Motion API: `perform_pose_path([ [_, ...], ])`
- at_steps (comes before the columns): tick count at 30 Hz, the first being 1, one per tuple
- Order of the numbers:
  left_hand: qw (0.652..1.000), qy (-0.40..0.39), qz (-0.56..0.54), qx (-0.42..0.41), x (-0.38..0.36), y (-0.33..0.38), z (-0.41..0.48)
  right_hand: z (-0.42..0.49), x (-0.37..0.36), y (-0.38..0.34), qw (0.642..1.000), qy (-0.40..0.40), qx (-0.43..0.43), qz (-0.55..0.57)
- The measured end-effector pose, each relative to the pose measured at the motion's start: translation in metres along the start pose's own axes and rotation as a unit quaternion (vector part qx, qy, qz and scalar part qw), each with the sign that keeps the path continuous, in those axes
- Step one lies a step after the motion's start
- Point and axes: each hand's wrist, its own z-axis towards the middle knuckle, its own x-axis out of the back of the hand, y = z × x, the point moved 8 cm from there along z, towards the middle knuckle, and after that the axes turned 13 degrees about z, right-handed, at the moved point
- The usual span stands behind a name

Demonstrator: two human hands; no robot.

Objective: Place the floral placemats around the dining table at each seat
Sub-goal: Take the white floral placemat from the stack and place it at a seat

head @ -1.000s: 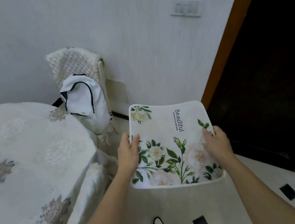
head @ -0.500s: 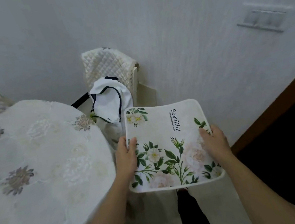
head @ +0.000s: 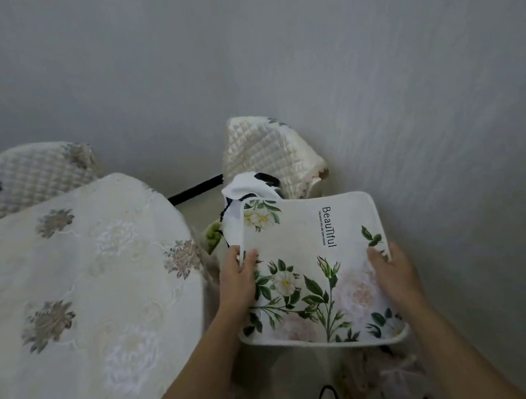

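Bare left hand and right hand, each grip clasping floral placemat edges, thumbs on top.

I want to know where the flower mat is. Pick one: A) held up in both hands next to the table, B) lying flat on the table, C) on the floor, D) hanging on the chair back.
A: the left hand and right hand grip opposite edges of the floral placemat, which is held beside the table, not on it.

One floral placemat, two hands, two quilted chairs, one table
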Motion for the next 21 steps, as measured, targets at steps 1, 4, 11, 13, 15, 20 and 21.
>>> perform_pose_path([
  [1, 1.000, 0.011, -0.005, 0.010, -0.002, 0.002, 0.007, 0.016, -0.005, -0.005, 1.000, -0.015, 0.002, -0.007],
  [4, 0.998, 0.049, -0.012, 0.043, 0.000, 0.001, 0.021, 0.050, -0.026, -0.017, 0.998, -0.064, 0.002, -0.018],
  [11, 0.983, 0.156, -0.011, 0.095, 0.040, -0.015, 0.030, 0.095, -0.099, -0.032, 0.987, -0.159, 0.014, -0.030],
  [13, 0.978, 0.183, -0.004, 0.100, 0.053, -0.021, 0.031, 0.103, -0.121, -0.038, 0.982, -0.184, 0.022, -0.033],
  [15, 0.973, 0.207, 0.000, 0.104, 0.065, -0.025, 0.032, 0.106, -0.141, -0.045, 0.977, -0.209, 0.028, -0.041],
  [20, 0.962, 0.242, -0.013, 0.125, 0.093, -0.041, 0.042, 0.112, -0.191, -0.058, 0.966, -0.257, 0.028, -0.028],
  [21, 0.960, 0.249, -0.014, 0.130, 0.099, -0.044, 0.046, 0.115, -0.202, -0.059, 0.964, -0.262, 0.027, -0.030],
])
